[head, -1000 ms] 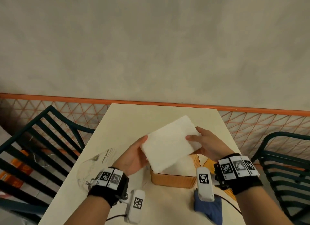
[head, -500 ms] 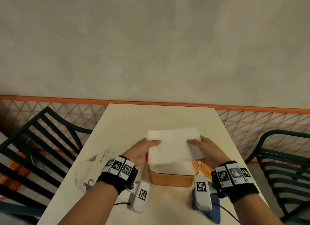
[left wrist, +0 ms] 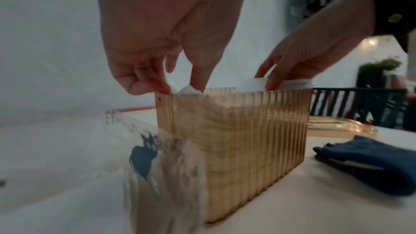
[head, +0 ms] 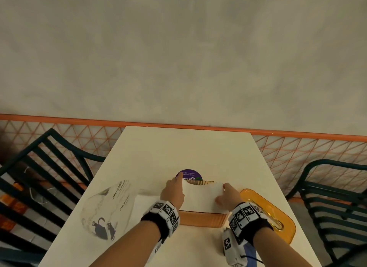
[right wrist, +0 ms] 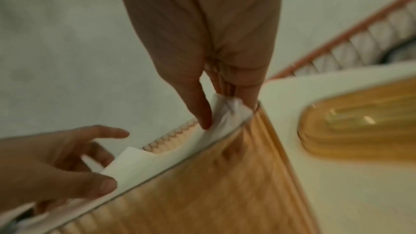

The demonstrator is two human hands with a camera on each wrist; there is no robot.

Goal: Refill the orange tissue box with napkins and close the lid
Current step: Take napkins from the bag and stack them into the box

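The orange ribbed tissue box stands open on the table, near the front edge. A white napkin stack sits in its opening, its top just above the rim. My left hand holds the stack's left end; in the left wrist view thumb and fingers pinch the napkins at the box rim. My right hand grips the right end; in the right wrist view its thumb lies on the napkins and its fingers reach down inside the box. The orange lid lies to the right.
A crumpled clear wrapper with black print lies left of the box. A blue cloth sits at the near right. A purple sticker is on the table behind the box. Dark slatted chairs flank the table.
Both hands brought the napkin stack down from above the box into its opening. The stack went from tilted to level and now sits between the box walls.
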